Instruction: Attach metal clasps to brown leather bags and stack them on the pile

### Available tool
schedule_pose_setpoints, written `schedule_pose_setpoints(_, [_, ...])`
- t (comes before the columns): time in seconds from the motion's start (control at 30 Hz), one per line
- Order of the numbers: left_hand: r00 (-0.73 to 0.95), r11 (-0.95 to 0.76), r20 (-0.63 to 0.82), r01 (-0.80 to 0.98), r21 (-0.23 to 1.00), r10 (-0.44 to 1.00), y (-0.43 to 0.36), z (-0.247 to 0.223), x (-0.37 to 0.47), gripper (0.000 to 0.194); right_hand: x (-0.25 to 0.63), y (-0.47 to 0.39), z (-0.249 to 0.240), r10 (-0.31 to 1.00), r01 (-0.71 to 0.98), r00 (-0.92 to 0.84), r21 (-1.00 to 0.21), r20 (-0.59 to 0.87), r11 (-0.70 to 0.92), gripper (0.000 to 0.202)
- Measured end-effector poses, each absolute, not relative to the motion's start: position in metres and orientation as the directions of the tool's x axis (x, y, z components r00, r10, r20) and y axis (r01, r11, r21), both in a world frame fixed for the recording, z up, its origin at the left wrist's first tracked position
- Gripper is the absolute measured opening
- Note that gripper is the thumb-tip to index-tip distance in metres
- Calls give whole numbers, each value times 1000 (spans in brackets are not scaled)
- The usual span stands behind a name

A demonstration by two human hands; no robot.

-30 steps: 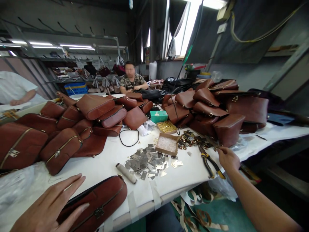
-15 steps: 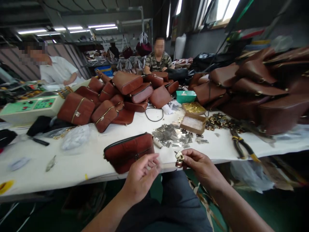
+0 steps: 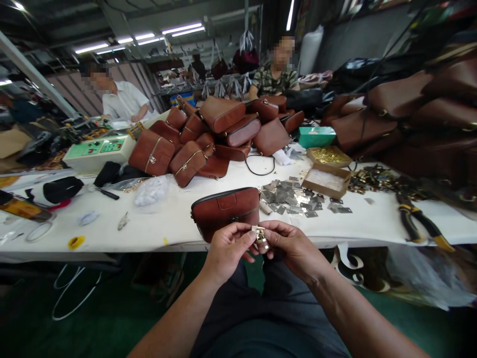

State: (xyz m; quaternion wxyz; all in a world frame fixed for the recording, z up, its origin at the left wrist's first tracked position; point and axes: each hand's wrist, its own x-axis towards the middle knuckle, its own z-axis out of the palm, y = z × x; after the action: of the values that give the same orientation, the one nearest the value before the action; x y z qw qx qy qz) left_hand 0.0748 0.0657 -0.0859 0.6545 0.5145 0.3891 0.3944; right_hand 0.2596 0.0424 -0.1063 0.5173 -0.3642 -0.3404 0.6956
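Observation:
A small gold-coloured metal clasp [image 3: 261, 239] is pinched between both hands, in front of the table's near edge. My left hand [image 3: 231, 248] grips it from the left with thumb and fingers. From the right, my right hand [image 3: 292, 246] holds the same clasp, fingers closed round it. Just behind the hands a reddish-brown bag [image 3: 223, 211] with a dark zip edge lies on the white table [image 3: 149, 226]. To its right is a spread of flat silver metal plates [image 3: 290, 196].
Brown bags [image 3: 223, 117] are heaped behind, with more at the right. Pliers [image 3: 419, 219] lie at the right edge. An open carton [image 3: 326, 181], a tray of gold pieces [image 3: 330, 155] and a control box [image 3: 99, 151] stand on the table. Two people sit across.
My left hand has moved right and closed on the clasp, which my right hand was holding alone. The view has turned left, so the table's contents appear further right.

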Motion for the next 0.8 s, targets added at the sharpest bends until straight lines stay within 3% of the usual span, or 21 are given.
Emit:
schedule_pose_setpoints(0.37, [363,156,-95,-143,977,927,70,-89,79,39,259,31,-116,975,-607,-122,-763,-186,-222,40])
schedule_pose_setpoints(0.6, [330,160,-111,-125,979,938,72,-93,83,38,250,24,-129,999,-606,20,-795,-50,-28,36])
schedule_pose_setpoints(0.8, [330,173,-123,-127,977,936,73,-92,89,38,246,24,-134,993,-543,113,-839,-27,39,26])
